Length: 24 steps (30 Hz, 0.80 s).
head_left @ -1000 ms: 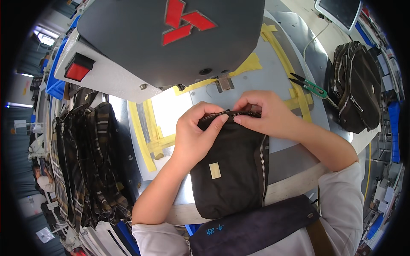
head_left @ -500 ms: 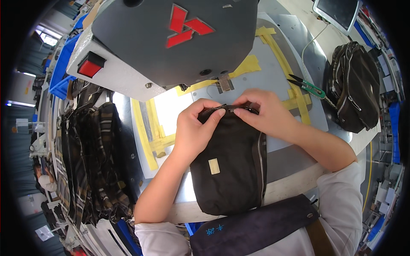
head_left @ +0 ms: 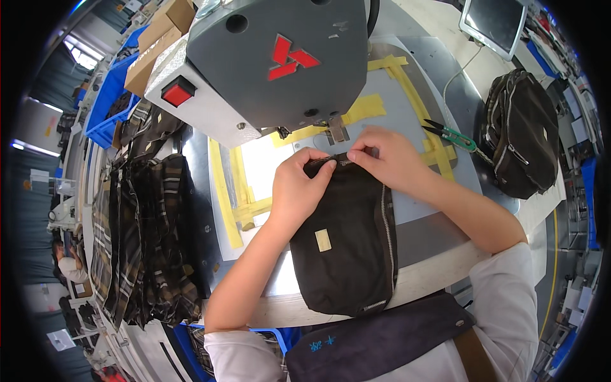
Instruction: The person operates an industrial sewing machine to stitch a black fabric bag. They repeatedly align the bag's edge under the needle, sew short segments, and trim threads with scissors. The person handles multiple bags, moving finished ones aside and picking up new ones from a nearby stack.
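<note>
A dark fabric pouch lies over the front of the machine table, with a small cream label on it. A metal zipper runs down its right side. My left hand pinches the pouch's far edge between thumb and fingers. Close beside it, my right hand pinches the same edge, where a short stretch of zipper teeth shows between the two hands. Just beyond them stands the sewing machine head, dark grey with a red emblem; its metal presser foot is near my fingertips.
Green-handled thread snips lie to the right, near a stack of dark pouches. Plaid fabric pieces hang at the left. Yellow tape marks the plate. Blue bins and a screen stand farther back.
My view has shifted a little, so the machine sits differently in it. My right hand has moved slightly inward along the pouch's edge; both hands still pinch it.
</note>
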### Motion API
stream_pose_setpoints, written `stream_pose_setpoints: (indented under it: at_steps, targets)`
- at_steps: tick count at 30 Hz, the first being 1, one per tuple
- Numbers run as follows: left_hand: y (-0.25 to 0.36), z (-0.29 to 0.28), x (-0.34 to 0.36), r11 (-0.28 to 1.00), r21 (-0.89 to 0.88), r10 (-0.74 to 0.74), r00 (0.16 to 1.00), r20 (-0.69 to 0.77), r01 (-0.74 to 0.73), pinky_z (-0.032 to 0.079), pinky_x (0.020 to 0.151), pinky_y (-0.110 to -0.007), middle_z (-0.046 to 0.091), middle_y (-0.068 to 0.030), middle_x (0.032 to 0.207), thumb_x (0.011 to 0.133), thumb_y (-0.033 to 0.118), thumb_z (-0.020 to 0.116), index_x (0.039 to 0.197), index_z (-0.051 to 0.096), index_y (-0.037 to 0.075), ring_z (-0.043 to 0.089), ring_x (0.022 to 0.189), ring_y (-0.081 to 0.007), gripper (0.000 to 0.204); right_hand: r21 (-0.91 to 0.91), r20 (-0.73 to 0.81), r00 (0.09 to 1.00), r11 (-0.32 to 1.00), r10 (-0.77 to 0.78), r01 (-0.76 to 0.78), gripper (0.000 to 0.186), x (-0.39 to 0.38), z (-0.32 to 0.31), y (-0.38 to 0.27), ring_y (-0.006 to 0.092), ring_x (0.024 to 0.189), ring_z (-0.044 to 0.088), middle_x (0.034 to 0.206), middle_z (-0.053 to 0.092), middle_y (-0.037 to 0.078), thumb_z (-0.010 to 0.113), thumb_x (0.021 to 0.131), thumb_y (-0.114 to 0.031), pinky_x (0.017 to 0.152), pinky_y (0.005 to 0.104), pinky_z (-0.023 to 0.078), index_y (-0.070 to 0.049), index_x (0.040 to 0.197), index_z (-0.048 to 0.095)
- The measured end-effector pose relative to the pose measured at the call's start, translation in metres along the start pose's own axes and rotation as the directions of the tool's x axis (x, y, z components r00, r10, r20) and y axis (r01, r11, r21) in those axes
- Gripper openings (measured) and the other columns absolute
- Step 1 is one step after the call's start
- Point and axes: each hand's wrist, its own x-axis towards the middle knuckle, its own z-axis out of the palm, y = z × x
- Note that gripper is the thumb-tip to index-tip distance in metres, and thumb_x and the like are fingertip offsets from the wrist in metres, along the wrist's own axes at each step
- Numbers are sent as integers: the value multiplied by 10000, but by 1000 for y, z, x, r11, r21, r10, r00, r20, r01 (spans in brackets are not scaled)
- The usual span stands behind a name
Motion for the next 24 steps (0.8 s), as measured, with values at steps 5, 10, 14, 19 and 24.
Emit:
stream_pose_setpoints:
  at_steps: [5,10,14,19,24]
  targets:
    - [-4,3,17,969,223,115,993,-29,-106,487,727,-384,658,-119,799,763,159,723,847,678,4,616,750,-279,182,35,34,997,997,73,-74,143,21,3,3,170,652,576,737,600,58,695,810,-124,616,320,462,-26,876,614]
    - [-4,6,30,953,286,112,994,-16,-102,482,749,-415,656,-127,815,737,154,718,819,684,4,612,782,-304,174,-91,93,990,991,104,-96,162,40,-4,1,173,646,579,692,592,54,699,767,-111,613,322,458,-24,855,595]
    - [1,5,38,961,271,52,998,27,-58,487,727,-364,670,-127,820,757,173,718,880,690,-2,633,766,-268,215,-91,116,982,987,145,-135,142,46,-11,0,173,649,585,692,596,56,678,775,-111,608,326,457,-23,852,597]
    - [-8,1,47,954,299,-8,1000,3,6,501,766,-335,704,-128,885,795,238,695,949,696,21,670,839,-252,266,-193,129,965,960,231,-204,162,56,-14,-19,265,804,653,825,668,93,648,753,-140,722,382,507,-55,886,614]
    - [-1,1,54,960,279,24,1000,-3,-22,511,813,-348,713,-114,922,802,244,695,979,698,47,682,918,-270,265,-125,61,994,989,93,-84,119,57,-15,-10,256,809,647,851,649,76,627,768,-85,705,376,505,-45,879,610]
